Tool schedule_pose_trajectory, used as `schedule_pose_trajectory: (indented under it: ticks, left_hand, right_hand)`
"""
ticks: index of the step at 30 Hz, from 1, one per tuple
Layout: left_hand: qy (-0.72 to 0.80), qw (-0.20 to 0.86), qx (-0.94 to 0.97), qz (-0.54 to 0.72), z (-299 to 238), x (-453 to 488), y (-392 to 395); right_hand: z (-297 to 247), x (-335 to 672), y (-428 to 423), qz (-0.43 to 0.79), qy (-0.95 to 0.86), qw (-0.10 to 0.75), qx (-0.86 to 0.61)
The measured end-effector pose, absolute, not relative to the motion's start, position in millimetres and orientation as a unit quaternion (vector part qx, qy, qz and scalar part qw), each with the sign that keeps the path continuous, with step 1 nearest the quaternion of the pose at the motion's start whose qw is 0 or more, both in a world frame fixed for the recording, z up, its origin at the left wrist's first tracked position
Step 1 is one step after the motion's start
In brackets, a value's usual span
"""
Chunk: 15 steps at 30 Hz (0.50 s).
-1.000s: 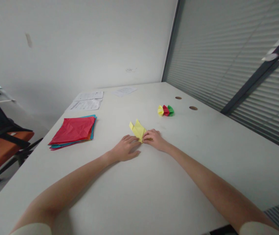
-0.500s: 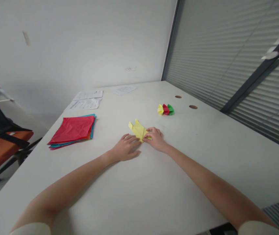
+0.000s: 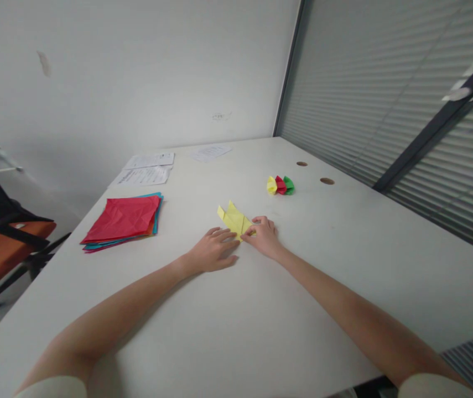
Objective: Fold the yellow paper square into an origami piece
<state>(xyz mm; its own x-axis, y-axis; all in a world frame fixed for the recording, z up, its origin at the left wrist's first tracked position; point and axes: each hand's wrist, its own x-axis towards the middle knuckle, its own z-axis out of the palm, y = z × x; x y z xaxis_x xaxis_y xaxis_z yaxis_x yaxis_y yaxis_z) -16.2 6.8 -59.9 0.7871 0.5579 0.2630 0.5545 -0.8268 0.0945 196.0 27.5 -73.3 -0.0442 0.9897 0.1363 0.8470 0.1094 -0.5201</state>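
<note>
Right grip [image 3: 264, 237] pinches the folded yellow paper [image 3: 235, 219], while left grip [image 3: 211, 251] lies flat and loosely spread, touching it.

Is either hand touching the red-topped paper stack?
No, the left hand and right hand are both at the folded yellow paper, while the red-topped paper stack lies apart to the left.
</note>
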Motion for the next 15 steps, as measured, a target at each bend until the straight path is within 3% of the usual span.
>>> schedule_pose_trajectory:
  ticks: [15]
  left_hand:
    - [0.286,0.022,0.945,0.157,-60.4,-15.1,8.2]
  right_hand:
    - [-59.8,193.9,34.1,0.164,-0.71,0.163,-0.665]
